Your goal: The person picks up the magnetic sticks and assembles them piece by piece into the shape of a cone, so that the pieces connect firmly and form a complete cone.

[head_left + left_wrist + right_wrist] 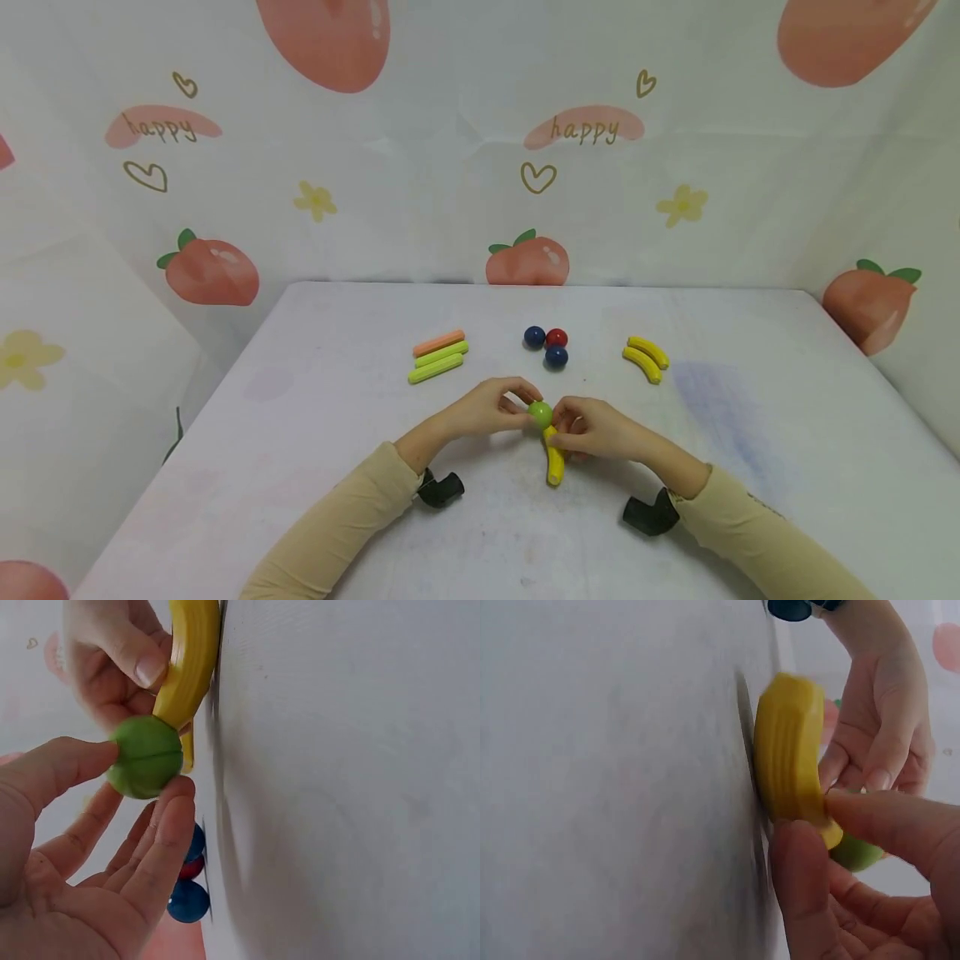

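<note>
A green ball (539,413) is pinched between the thumb and fingers of my left hand (491,408), above the near middle of the table. My right hand (600,427) pinches a curved yellow stick (554,468) by its far part. The stick's far end touches the ball in the left wrist view, where a thin seam crosses the green ball (146,757). In the right wrist view, thumb and forefinger grip the yellow stick (787,746) close to the tabletop, and the ball is partly hidden behind it.
Beyond my hands lie one orange stick (438,342) and two yellow-green sticks (436,368), two blue balls (556,357) with a red ball (557,337), and two curved yellow sticks (642,365). Dark wrist devices (651,512) hang by both sleeves. A printed cloth (420,167) backs the white table (300,533).
</note>
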The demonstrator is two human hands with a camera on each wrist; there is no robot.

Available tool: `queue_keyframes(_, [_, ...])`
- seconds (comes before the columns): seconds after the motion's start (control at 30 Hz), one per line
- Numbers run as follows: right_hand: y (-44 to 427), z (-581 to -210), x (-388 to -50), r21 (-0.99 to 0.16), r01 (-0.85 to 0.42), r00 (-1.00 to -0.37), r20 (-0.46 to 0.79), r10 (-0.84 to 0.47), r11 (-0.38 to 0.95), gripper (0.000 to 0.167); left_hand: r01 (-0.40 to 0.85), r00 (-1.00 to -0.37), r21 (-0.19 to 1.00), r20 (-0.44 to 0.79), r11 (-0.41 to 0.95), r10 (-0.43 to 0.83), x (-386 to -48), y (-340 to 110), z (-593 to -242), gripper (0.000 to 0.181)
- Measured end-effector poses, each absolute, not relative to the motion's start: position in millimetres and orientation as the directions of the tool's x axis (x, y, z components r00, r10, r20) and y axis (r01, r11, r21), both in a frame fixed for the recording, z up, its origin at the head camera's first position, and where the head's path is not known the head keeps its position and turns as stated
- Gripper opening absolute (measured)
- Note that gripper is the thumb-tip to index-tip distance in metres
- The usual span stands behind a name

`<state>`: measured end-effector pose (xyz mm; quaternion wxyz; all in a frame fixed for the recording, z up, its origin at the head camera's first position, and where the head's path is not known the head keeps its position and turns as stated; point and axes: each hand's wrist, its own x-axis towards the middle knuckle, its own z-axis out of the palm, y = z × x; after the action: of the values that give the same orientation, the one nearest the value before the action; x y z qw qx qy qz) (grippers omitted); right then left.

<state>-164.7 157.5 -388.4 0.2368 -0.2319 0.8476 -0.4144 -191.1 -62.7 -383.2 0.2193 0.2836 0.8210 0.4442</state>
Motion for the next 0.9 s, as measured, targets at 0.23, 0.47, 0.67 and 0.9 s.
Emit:
queue_keyframes(0.23, [155.7, -391.6, -163.8, -0.867, -0.114, -0.8, -0.209, -0.563, 0.485, 0.04, 0.288, -0.721, 0.854, -0.104, 0.433, 0.685, -189.9, -57.2, -382.7, 0.031])
queue_keyframes(0.47, [153.6, -388.8, -163.2, -0.88, -0.107, -0.801, -0.2, -0.565, 0.463, 0.045, 0.263, -0.712, 0.873, -0.113, 0.412, 0.693, -188.8, -54.2, -384.2, 0.035])
queue_keyframes(0.67, [156.8, -387.9, -164.0, -0.828, -0.122, -0.843, -0.205, -0.497, 0.548, 0.044, 0.198, -0.712, 0.842, -0.229, 0.502, 0.664, -188.8, -55.9, -384.6, 0.039])
queue_keyframes(0.9, [159.8, -386.2, -165.0, -0.805, -0.073, -0.868, -0.239, -0.435, 0.589, 0.046, 0.275, -0.645, 0.777, -0.288, 0.567, 0.708, -185.0, -57.7, -381.3, 0.039])
